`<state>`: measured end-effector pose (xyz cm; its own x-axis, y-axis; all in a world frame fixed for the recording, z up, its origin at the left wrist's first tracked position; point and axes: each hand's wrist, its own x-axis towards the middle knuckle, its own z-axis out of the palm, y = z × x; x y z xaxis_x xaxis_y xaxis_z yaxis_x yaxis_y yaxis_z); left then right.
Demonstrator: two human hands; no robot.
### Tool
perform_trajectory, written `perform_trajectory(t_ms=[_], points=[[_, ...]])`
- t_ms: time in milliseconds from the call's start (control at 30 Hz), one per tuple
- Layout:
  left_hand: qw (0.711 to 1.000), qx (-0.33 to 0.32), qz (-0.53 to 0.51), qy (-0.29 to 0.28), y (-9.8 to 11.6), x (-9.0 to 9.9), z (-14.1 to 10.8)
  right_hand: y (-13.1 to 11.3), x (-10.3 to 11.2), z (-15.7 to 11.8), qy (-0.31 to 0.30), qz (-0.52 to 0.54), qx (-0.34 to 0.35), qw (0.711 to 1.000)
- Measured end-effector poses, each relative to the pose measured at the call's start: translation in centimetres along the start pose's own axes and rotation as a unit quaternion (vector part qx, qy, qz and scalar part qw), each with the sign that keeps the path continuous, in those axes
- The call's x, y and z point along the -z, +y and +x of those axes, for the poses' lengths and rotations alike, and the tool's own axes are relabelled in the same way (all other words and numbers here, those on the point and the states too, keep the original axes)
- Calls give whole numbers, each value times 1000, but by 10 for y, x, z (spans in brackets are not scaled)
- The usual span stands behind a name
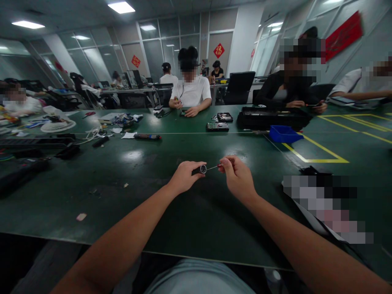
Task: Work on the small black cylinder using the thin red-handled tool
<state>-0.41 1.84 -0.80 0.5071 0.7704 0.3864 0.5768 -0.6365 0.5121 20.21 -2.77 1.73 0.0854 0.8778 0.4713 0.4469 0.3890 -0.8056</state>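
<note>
My left hand [184, 176] is closed around a small black cylinder with a round silver-rimmed end, which looks like a flashlight [202, 169]. That end faces right, toward my other hand. Between the fingertips of my right hand [239, 179] is a thin screwdriver [212, 167] with a reddish handle, mostly covered by the fingers. Its metal shaft points left at the flashlight's rim; whether the tip touches it I cannot tell. Both hands are above the green table [183, 220], near its middle.
Beyond my hands lie a dark tool [148, 136], hard drives [217, 126], a blue tray [284, 134] and a long black housing [274, 117]. A fan grille [58, 125] and cables are at left. A co-worker [191, 92] sits opposite; others sit around.
</note>
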Motion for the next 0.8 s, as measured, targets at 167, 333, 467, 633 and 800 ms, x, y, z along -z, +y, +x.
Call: perform_trajectory(t_ms=[167, 333, 467, 633, 800], points=[[1000, 5, -5, 3, 1, 0, 0, -1, 0, -1, 14, 12, 3, 1000], [1000, -1, -6, 3, 2, 1, 0, -2, 0, -1, -1, 1, 8, 1000], [1000, 3, 0, 1, 3, 1, 0, -2, 1, -1, 4, -29, 16, 999], [1000, 1, 5, -1, 5, 3, 0, 0, 0, 0, 5, -21, 26, 999], [1000, 4, 5, -2, 4, 5, -1, 5, -1, 3, -1, 31, -11, 999]])
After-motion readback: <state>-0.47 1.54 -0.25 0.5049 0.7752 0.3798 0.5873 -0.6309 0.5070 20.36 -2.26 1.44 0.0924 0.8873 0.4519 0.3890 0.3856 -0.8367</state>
